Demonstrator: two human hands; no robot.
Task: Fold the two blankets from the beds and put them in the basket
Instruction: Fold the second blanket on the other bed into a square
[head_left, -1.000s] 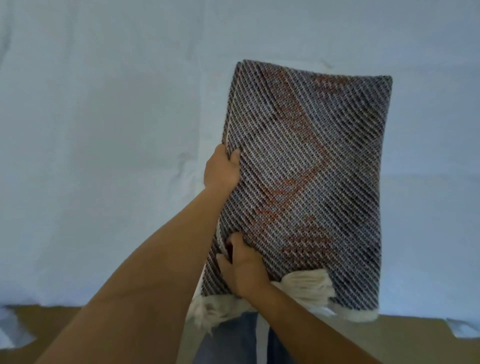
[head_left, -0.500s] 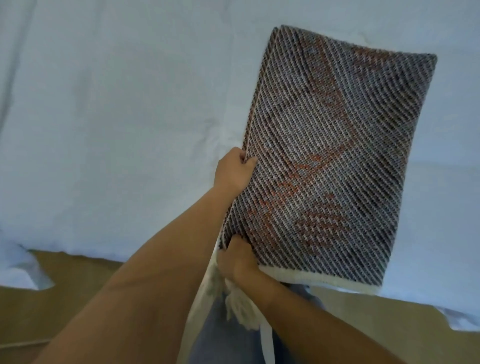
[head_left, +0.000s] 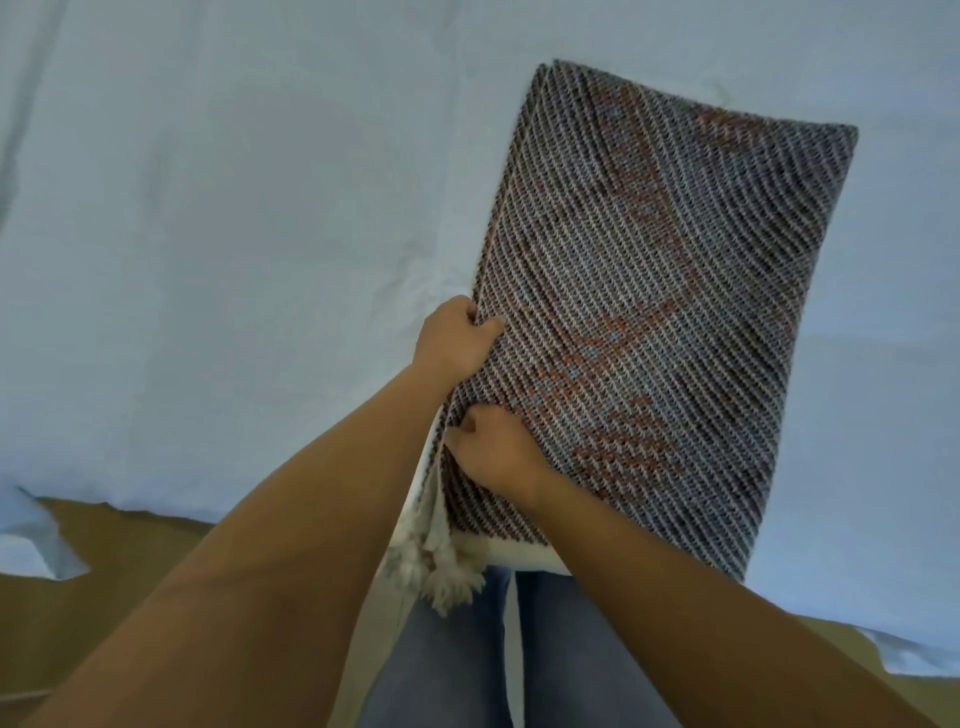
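Note:
A folded woven blanket, dark grey with rust-red patterning and cream tassels at its near left corner, is held up over the bed as a tall rectangle tilted to the right. My left hand grips its left edge about halfway up. Just below, my right hand pinches the same left edge near the lower corner. Both hands are closed on the fabric. No basket and no second blanket are in view.
The bed with a pale blue sheet fills most of the view behind the blanket. Its near edge runs across the lower part, with tan floor beneath. My legs in blue jeans stand against the bed edge.
The blanket has lifted off the bed and swung to the right. The cream tassels now hang down at the lower left. Both hands kept their hold on the left edge.

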